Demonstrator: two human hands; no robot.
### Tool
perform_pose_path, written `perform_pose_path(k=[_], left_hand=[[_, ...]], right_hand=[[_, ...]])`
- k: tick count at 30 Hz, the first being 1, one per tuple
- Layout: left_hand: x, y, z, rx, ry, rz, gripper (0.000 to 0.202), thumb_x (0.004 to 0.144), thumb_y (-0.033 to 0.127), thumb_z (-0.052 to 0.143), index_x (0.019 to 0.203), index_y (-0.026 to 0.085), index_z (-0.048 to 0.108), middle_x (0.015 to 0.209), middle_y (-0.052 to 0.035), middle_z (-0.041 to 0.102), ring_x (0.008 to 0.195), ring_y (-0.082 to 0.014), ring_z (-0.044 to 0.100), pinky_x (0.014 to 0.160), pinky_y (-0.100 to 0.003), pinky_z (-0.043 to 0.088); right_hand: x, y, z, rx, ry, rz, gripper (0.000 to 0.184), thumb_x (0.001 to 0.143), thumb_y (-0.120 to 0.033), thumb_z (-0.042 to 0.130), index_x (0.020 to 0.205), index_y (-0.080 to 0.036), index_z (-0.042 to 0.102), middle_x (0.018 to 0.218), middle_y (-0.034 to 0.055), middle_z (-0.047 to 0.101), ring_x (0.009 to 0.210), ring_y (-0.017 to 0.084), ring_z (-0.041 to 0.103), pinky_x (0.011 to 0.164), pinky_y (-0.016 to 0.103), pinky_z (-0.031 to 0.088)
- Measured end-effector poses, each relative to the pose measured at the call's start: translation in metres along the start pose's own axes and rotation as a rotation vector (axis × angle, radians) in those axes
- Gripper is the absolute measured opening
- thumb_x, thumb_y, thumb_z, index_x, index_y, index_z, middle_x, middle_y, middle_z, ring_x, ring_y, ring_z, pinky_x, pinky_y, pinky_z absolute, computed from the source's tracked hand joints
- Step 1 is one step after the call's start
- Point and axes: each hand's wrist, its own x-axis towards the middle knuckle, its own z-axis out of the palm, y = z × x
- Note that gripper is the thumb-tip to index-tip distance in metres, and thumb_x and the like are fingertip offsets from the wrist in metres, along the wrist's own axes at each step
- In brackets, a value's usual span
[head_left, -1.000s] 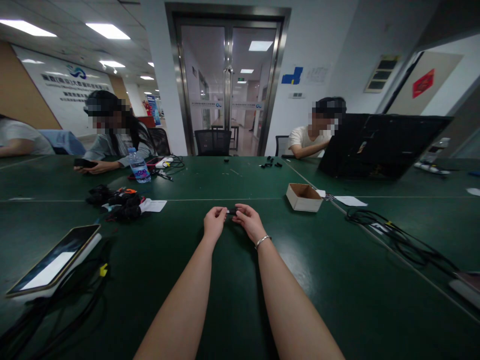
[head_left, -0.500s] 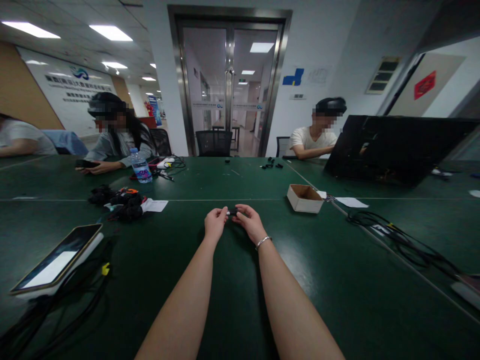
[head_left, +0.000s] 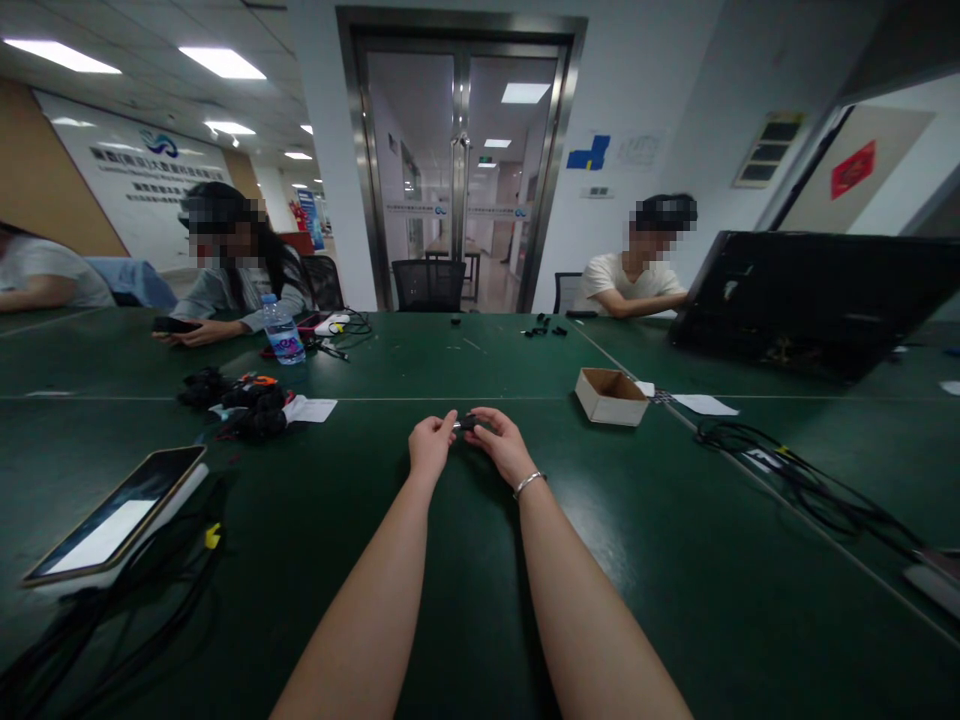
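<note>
A small black piece with a silvery end (head_left: pixel 466 423) is held just above the green table, too small for me to tell its exact kind. My left hand (head_left: pixel 429 446) pinches it at the silvery end, thumb against fingers. From the other side, my right hand (head_left: pixel 504 448), with a bracelet at the wrist, is closed around the black end. The fingertips of both hands nearly meet and cover part of the piece.
An open cardboard box (head_left: pixel 611 398) stands to the right, with cables (head_left: pixel 795 475) beyond. At left lie a phone (head_left: pixel 112 515) and a black bundle (head_left: pixel 232 400). Farther back are a bottle (head_left: pixel 283 332), several small black pieces (head_left: pixel 541 328), a large black panel (head_left: pixel 817 300) and seated people.
Both hands keep their hold on the small piece with almost no motion. Across the table at right, the large black panel has shifted to the right, and the person beside it has moved slightly.
</note>
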Motion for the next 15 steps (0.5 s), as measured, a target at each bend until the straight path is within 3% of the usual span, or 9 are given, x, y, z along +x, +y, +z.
perform_pose_path(k=[4, 7, 10, 15], left_hand=[[0.0040, -0.0053, 0.0029, -0.139, -0.035, 0.075, 0.030, 0.078, 0.047, 0.061, 0.074, 0.017, 0.063, 0.068, -0.0027, 0.064, 0.062, -0.0150, 0.058, 0.059, -0.025, 0.043], [0.0077, -0.0084, 0.0055, -0.275, -0.076, 0.176, 0.023, 0.074, 0.038, 0.067, 0.083, 0.017, 0.066, 0.080, -0.0048, 0.068, 0.075, -0.0163, 0.062, 0.072, -0.028, 0.048], [0.0090, -0.0082, 0.0064, -0.394, -0.160, 0.221, 0.023, 0.069, 0.032, 0.072, 0.085, 0.015, 0.067, 0.089, -0.0074, 0.069, 0.087, -0.0196, 0.065, 0.087, -0.034, 0.048], [0.0066, -0.0045, 0.0068, -0.501, -0.241, 0.204, 0.034, 0.067, 0.026, 0.073, 0.099, 0.017, 0.067, 0.106, -0.0092, 0.067, 0.101, -0.0206, 0.062, 0.097, -0.037, 0.045]], right_hand=[[0.0005, 0.0001, 0.0006, -0.023, 0.040, -0.001, 0.039, 0.061, -0.029, 0.079, 0.097, -0.020, 0.065, 0.089, 0.0000, 0.065, 0.063, 0.010, 0.065, 0.066, 0.026, 0.057], [0.0025, 0.0013, 0.0007, -0.023, 0.103, 0.010, 0.040, 0.062, -0.034, 0.079, 0.096, -0.018, 0.065, 0.072, -0.0030, 0.062, 0.055, 0.009, 0.061, 0.059, 0.024, 0.056], [0.0050, 0.0024, 0.0009, 0.009, 0.181, 0.037, 0.040, 0.062, -0.039, 0.080, 0.090, -0.017, 0.065, 0.063, -0.0038, 0.060, 0.049, 0.008, 0.057, 0.055, 0.024, 0.056], [0.0054, 0.0013, 0.0020, 0.049, 0.216, 0.051, 0.040, 0.061, -0.044, 0.081, 0.084, -0.015, 0.064, 0.055, -0.0044, 0.055, 0.047, 0.008, 0.053, 0.053, 0.025, 0.056]])
